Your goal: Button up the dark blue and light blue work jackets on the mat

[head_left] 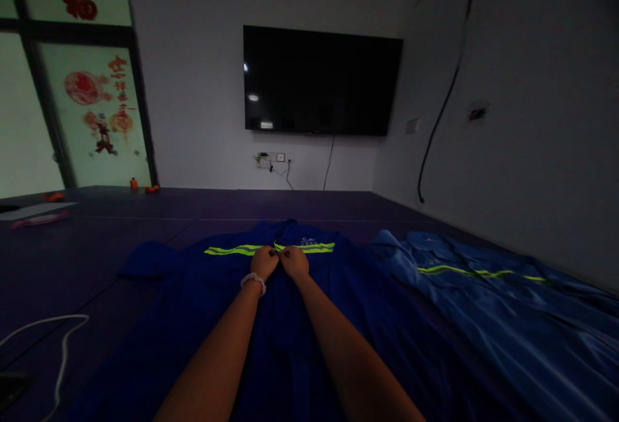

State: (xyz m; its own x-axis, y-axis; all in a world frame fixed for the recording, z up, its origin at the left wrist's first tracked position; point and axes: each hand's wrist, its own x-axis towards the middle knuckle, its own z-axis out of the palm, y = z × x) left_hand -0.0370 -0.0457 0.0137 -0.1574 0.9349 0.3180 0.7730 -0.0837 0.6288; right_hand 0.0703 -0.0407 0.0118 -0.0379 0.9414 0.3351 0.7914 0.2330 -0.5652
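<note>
A dark blue work jacket with a yellow-green reflective stripe across the chest lies spread flat on the dark table in front of me. My left hand, with a pale bead bracelet on its wrist, and my right hand meet at the jacket's front opening just below the collar. Both hands are closed in a pinch on the fabric edges there. What the fingertips grip exactly is too small to make out.
A second, lighter blue jacket with a reflective stripe lies crumpled at the right. A white cable curls at the table's left front. A black television hangs on the far wall. Small orange and pink items lie far left.
</note>
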